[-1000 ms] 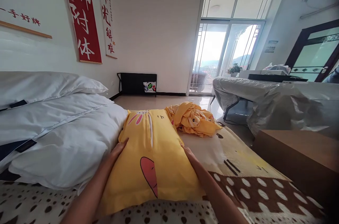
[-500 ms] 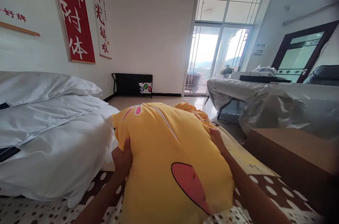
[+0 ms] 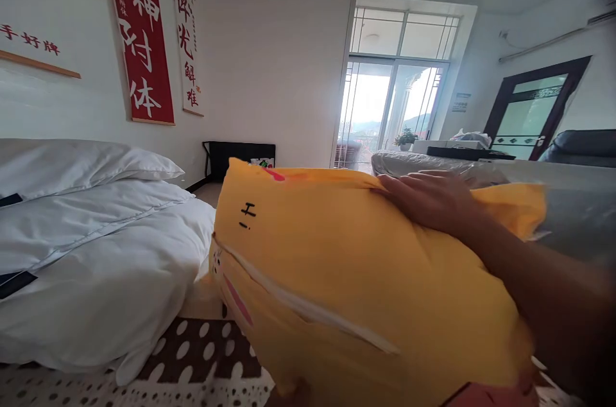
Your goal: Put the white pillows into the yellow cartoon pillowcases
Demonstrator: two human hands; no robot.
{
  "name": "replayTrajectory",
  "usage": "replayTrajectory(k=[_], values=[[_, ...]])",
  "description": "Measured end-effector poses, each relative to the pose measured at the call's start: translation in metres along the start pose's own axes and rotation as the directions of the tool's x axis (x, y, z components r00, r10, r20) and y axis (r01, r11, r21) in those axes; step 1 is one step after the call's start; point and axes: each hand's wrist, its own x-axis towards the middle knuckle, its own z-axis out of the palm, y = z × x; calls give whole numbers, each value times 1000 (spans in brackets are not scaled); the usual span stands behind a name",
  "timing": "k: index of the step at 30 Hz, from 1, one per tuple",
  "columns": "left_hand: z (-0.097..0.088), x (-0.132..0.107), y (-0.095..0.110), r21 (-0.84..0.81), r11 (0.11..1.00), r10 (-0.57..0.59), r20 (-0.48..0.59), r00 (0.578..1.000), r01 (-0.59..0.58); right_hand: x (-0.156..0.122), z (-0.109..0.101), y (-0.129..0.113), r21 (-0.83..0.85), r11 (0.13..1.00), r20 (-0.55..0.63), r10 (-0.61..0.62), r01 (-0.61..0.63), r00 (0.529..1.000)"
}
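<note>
A plump yellow pillow with a white zipper-like seam, small black marks and pink patches fills the middle of the view, tilted up above the bed. Across its upper right edge lies my right hand, fingers bent over the cloth and holding it. A loose yellow flap of cloth sticks out beyond that wrist. Only a dark bit of my left hand shows under the pillow's lower edge; its fingers are hidden. A brown polka-dot sheet lies beneath.
White pillows or bedding with dark labels are heaped at the left. A plastic-covered table stands behind on the right. Farther back are a folded black panel, a glass sliding door, a dark-framed door and wall scrolls.
The pillow has turned and risen, bringing its seam to the front. My right hand has moved onto its top edge. My left hand has gone from its left side to underneath.
</note>
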Motion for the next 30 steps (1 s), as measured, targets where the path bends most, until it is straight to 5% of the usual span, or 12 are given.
replayTrajectory(k=[5, 10, 11, 12, 13, 14, 17, 19, 23, 26, 28, 30], values=[[-10, 8, 23, 95, 980, 167, 84, 982, -175, 26, -26, -21, -155, 975, -10, -164, 160, 986], [-83, 42, 65, 162, 928, 354, -110, 929, -334, 13, -37, -30, -21, 991, 16, -134, 134, 991], [-104, 57, 77, 191, 907, 411, -201, 889, -376, 8, -37, -31, 0, 989, 11, -145, 145, 989], [-123, 73, 89, 308, 851, 519, -370, 771, -425, 3, -37, -31, 5, 987, 3, -161, 161, 987], [-141, 90, 98, 416, 798, 596, -432, 677, -436, -3, -37, -30, -6, 984, -14, -178, 177, 984], [-156, 106, 104, 481, 744, 652, -365, 665, -465, -10, -36, -30, -29, 982, -27, -188, 187, 982], [-179, 132, 101, 459, 776, 518, -75, 852, -432, -40, -31, -25, -90, 979, 8, -183, 183, 983], [-179, 128, 87, 434, 817, 430, -19, 903, -380, -66, -23, -19, -99, 984, 89, -143, 151, 986], [-177, 94, 67, 504, 768, 400, 107, 910, -396, -109, -3, -4, -113, 993, 170, -17, 37, 985], [-180, 86, 61, 601, 734, 343, 76, 936, -317, -112, 5, -6, -139, 986, 170, 114, -91, 979], [-177, 92, 62, 669, 679, 382, 28, 924, -301, -100, 7, -25, -128, 968, 159, 233, -214, 959], [-163, 101, 68, 736, 571, 509, 28, 860, -362, -79, 9, -60, -76, 943, 150, 333, -325, 931]])
